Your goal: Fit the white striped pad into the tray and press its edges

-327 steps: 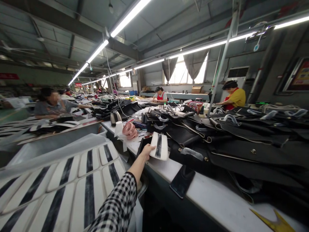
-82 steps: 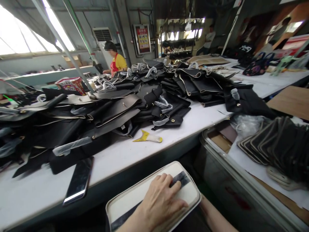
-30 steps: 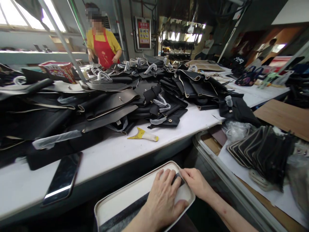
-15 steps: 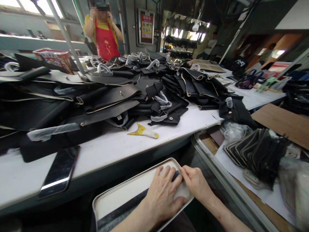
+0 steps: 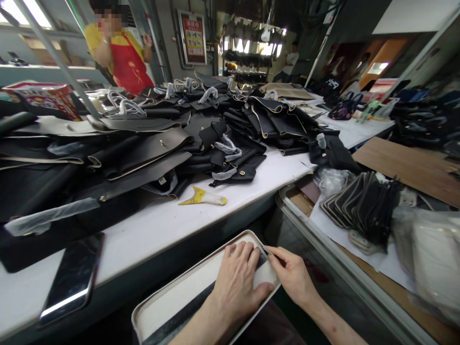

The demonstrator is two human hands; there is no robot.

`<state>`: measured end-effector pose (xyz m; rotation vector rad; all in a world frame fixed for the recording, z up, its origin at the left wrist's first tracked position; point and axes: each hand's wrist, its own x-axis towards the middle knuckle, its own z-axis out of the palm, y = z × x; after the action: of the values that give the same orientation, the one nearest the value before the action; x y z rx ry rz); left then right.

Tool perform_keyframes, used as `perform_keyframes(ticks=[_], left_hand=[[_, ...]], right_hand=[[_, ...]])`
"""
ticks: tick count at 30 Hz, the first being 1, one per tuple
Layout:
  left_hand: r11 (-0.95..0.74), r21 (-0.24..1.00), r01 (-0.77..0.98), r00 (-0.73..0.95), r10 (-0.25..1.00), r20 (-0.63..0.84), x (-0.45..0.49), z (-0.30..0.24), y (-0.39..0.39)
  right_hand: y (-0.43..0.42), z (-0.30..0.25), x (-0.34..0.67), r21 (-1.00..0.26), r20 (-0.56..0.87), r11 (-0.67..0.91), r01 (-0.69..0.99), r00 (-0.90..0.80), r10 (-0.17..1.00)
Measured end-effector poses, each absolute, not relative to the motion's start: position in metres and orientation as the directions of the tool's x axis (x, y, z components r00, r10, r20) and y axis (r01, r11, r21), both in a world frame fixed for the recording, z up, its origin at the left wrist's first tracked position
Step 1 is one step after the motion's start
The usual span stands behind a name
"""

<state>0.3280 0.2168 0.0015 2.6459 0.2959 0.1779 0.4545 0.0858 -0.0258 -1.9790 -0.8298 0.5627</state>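
A long, shallow off-white bag panel [image 5: 168, 299] with rounded corners and a raised rim lies tilted below the table edge. A dark strip [image 5: 181, 314] runs along its inside. My left hand [image 5: 239, 275] rests palm down inside it, fingers extended close together, thumb apart near the rim. At the far right corner, my right hand [image 5: 293, 273] pinches the rim between thumb and fingers. A small dark part shows by that thumb, but I cannot make out what it is. The panel's near side is partly hidden by my left forearm.
Black bags [image 5: 143, 153] with plastic-wrapped handles are heaped on the white table [image 5: 168, 225]. A phone [image 5: 72, 278] and a yellow-and-white piece [image 5: 203, 196] lie near its edge. At right are stacked black pieces [image 5: 362, 203] and a brown board [image 5: 409, 167]. A person in a red apron [image 5: 131, 64] stands beyond.
The view has swung right, so the table's things appear farther left. My left fingers are closer together on the panel. The person in the apron has turned and lowered one hand.
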Motion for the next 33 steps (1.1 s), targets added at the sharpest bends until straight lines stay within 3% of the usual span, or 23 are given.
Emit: perform_keyframes(ticks=[10, 16, 20, 26, 30, 33], left_hand=[[-0.873, 0.458, 0.169, 0.969, 0.232, 0.086, 0.325, 0.002, 0.217], [-0.864, 0.480, 0.153, 0.962, 0.242, 0.129, 0.328, -0.002, 0.219], [-0.890, 0.438, 0.130, 0.970, 0.206, 0.130, 0.329, -0.003, 0.219], [-0.907, 0.399, 0.138, 0.967, 0.211, 0.144, 0.324, -0.001, 0.218], [-0.903, 0.402, 0.150, 0.964, 0.225, 0.145, 0.322, -0.001, 0.217], [-0.892, 0.420, 0.168, 0.957, 0.249, 0.147, 0.321, -0.002, 0.215]], right_hand=[[0.083, -0.019, 0.450, -0.811, 0.093, -0.263, 0.523, 0.559, 0.824], [0.083, -0.015, 0.452, -0.603, 0.099, -0.230, 0.764, 0.357, 0.929], [0.086, -0.010, 0.446, -0.533, 0.029, -0.247, 0.809, 0.309, 0.951], [0.094, 0.003, 0.456, -0.672, -0.067, -0.327, 0.664, 0.384, 0.921], [0.106, -0.006, 0.488, -0.802, -0.297, -0.465, 0.375, 0.425, 0.855], [0.117, -0.015, 0.507, -0.820, -0.477, -0.547, 0.170, 0.325, 0.817]])
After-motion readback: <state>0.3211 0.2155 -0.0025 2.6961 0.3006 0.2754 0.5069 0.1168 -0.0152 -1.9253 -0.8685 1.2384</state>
